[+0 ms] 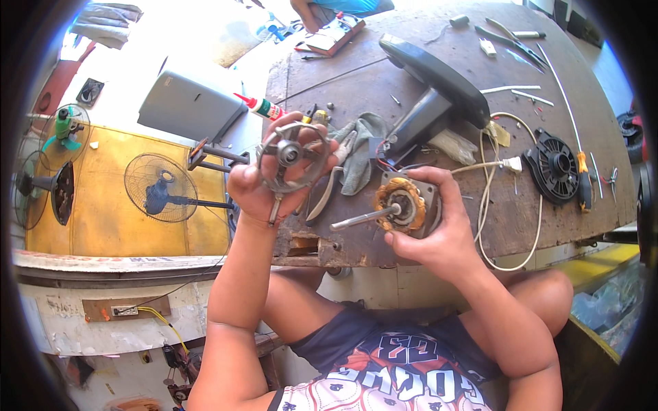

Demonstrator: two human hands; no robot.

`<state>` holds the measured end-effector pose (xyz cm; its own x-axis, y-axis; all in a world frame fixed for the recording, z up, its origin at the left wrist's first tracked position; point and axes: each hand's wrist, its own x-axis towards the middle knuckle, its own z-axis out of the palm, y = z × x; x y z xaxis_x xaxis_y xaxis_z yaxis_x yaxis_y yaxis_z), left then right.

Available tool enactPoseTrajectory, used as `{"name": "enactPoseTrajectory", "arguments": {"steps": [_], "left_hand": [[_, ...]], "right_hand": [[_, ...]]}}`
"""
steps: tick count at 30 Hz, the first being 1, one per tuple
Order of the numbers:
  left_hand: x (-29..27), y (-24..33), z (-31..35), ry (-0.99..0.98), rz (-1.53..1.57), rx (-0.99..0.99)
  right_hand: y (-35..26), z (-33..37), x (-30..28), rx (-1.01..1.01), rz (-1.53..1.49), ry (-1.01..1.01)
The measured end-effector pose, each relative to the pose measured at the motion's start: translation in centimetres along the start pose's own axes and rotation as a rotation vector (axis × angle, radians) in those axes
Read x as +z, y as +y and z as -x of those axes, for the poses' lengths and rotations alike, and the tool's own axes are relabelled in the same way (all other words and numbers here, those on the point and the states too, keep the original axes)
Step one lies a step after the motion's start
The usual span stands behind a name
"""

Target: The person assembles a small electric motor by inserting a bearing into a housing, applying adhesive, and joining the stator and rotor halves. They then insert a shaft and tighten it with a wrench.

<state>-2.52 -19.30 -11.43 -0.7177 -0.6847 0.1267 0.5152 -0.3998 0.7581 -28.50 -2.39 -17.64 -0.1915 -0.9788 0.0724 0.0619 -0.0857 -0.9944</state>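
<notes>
Resting on the palm of my left hand (pixel 248 185) is a round metal motor end cover (pixel 288 153), its hub facing up and the fingers curled about its rim. My right hand (pixel 442 236) grips an electric fan motor (pixel 404 207) with orange-brown windings and a steel shaft that points left. The two parts are apart, both held above the near edge of the workbench. Wires run from the motor to a black fan stand (pixel 439 96) lying tilted behind it. A grey rag (pixel 364 152) and pliers (pixel 327 192) lie between my hands.
A black round fan housing (pixel 556 166), a screwdriver (pixel 584 179) and a white power cord (pixel 483 226) lie on the bench (pixel 329 89) at right. Pliers (pixel 514 42) are at the far right. Fans (pixel 161 188) stand at left. Another person's arm (pixel 305 15) shows at the far edge.
</notes>
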Motion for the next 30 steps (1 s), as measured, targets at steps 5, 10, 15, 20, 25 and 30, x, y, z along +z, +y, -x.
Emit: {"name": "enactPoseTrajectory", "arguments": {"steps": [5, 10, 15, 20, 25, 30], "left_hand": [[2.0, 0.8, -0.3, -0.162, 0.002, -0.077], [2.7, 0.9, -0.2, -0.145, -0.062, -0.130], [2.7, 0.0, -0.4, -0.147, 0.197, -0.122], [1.2, 0.1, -1.1, -0.052, -0.092, -0.118], [-0.9, -0.2, -2.9, 0.215, -1.519, -0.077], [0.3, -1.4, -2.6, 0.101, -1.899, 0.124]], "right_hand": [[0.1, 0.0, 0.3, 0.062, -0.059, -0.016], [0.3, 0.2, 0.0, 0.045, -0.029, -0.019], [0.5, 0.3, 0.3, 0.077, -0.113, -0.012], [0.4, 0.2, 0.1, 0.042, -0.093, -0.002], [0.5, 0.4, 0.4, -0.018, 0.008, 0.030], [0.3, 0.5, 0.6, -0.002, -0.012, 0.047]]}}
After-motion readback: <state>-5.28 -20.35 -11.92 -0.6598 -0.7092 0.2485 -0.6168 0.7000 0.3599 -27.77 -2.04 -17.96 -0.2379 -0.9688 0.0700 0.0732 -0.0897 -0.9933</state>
